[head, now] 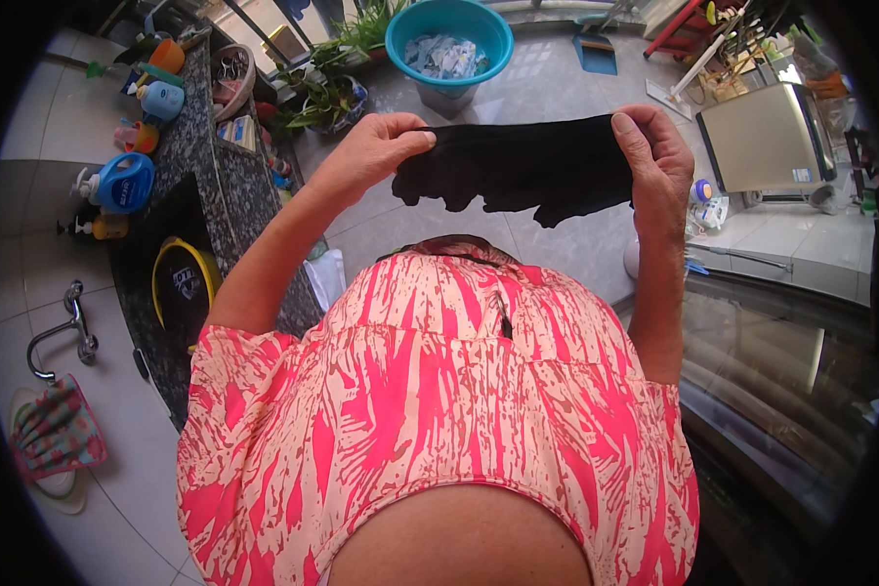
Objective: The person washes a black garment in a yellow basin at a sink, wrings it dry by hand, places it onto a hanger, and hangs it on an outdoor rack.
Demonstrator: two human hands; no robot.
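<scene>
A black cloth garment (520, 165) hangs stretched between my two hands, its top edge nearly straight and its lower edge wavy. My left hand (381, 150) pinches its upper left corner between thumb and fingers. At the opposite corner, my right hand (655, 157) grips the fabric with the thumb on top. Beyond the cloth, a teal plastic basin (403, 64) with crumpled pale, patterned fabric (447, 57) inside rests on a grey support. Which kind of garment the black cloth is, I cannot tell.
On my left runs a speckled stone counter (223, 176) with a blue pump bottle (126, 182) and a sink holding a yellow-rimmed bucket (214, 267). Potted plants (329, 102) stand by the railing. A blue dustpan (595, 55) lies on the tiled floor. To the right is a glossy dark surface (769, 381).
</scene>
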